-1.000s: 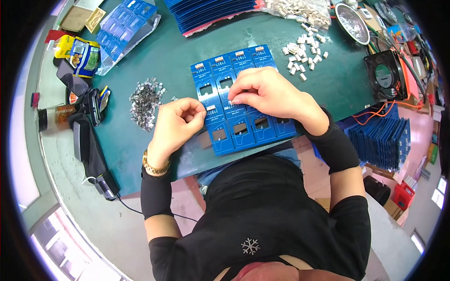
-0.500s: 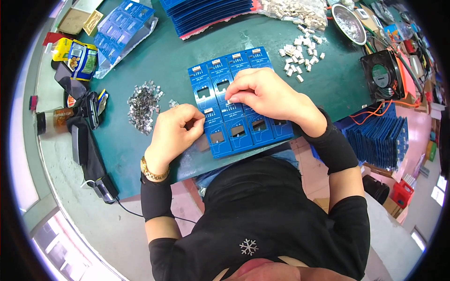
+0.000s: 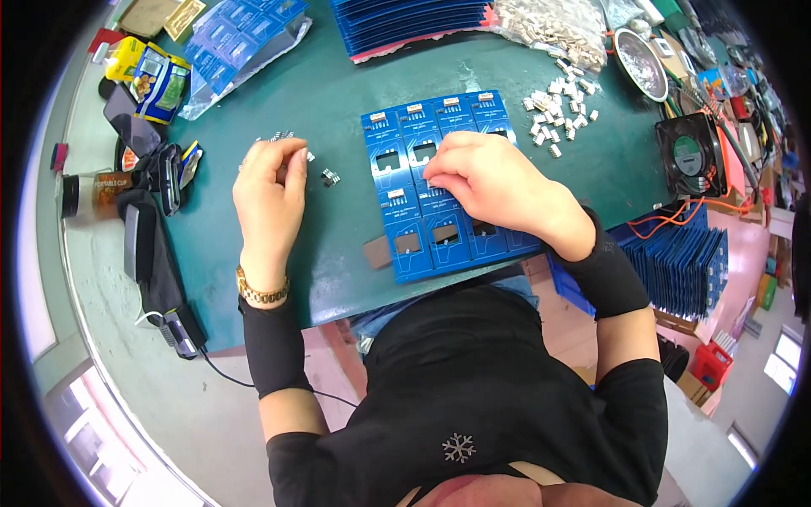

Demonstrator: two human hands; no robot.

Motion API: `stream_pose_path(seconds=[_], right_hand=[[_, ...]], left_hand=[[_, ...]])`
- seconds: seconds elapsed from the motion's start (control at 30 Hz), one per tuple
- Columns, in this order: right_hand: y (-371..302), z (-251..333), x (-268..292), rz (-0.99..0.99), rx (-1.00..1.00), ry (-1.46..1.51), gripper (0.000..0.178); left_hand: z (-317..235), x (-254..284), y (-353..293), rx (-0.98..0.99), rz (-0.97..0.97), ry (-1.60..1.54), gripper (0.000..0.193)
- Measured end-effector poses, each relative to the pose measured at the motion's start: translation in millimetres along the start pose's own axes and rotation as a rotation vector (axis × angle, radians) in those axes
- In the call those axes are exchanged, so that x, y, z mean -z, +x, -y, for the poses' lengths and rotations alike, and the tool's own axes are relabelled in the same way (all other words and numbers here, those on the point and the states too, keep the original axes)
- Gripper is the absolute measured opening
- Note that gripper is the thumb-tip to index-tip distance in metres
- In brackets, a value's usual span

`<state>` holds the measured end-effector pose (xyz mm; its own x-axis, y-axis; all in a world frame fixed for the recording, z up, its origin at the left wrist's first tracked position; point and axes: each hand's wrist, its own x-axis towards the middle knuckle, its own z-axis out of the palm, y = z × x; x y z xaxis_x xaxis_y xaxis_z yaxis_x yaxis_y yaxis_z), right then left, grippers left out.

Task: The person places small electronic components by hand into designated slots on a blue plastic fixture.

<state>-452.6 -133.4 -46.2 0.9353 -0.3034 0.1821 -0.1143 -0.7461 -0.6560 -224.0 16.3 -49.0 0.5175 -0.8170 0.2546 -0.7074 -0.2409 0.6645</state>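
A blue panel of joined circuit boards (image 3: 397, 218) lies on the green table, with square cutouts and white connectors (image 3: 415, 111) along its far edge. Over its middle, my right hand (image 3: 488, 176) pinches at the board's surface; a whitish connector partly shows under the fingertips. One white connector (image 3: 396, 195) sits just left of there. My left hand (image 3: 270, 198) is off the panel, its curled fingers down on the pile of small silver-and-black parts (image 3: 277, 137), mostly covering it. Whatever those fingers hold is hidden. A few loose parts (image 3: 329, 177) lie right of that hand.
Loose white connectors (image 3: 557, 110) spread beyond my right hand, below a full plastic bag (image 3: 553, 29). Stacked blue boards (image 3: 414, 29) stand at the back. A black fan (image 3: 691, 156) and metal bowl (image 3: 641, 65) are at right; pouches (image 3: 160, 84) at left.
My left hand has left the panel's left edge and moved left onto the pile of small parts. My right hand keeps its pinch at the panel. The whole view has shifted slightly.
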Motion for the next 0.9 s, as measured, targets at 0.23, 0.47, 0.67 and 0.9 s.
stream_pose_path(seconds=[0.23,0.47,0.67,0.9], right_hand=[[-0.9,0.7,-1.8,-0.018,-0.003,-0.028,0.01],[-2.1,-0.3,-1.3,-0.031,-0.003,-0.003,0.01],[1.7,-1.3,2.1,0.011,0.006,-0.016,0.011],[6.6,1.0,4.8,0.046,-0.003,-0.038,0.011]], left_hand=[[7.4,-4.8,0.6,-0.15,0.043,0.339,0.021],[2.0,-6.8,-2.7,-0.183,0.034,0.214,0.016],[-14.8,-0.9,-6.4,-0.258,0.282,0.112,0.021],[-5.1,-2.0,-5.2,-0.116,0.322,0.12,0.017]])
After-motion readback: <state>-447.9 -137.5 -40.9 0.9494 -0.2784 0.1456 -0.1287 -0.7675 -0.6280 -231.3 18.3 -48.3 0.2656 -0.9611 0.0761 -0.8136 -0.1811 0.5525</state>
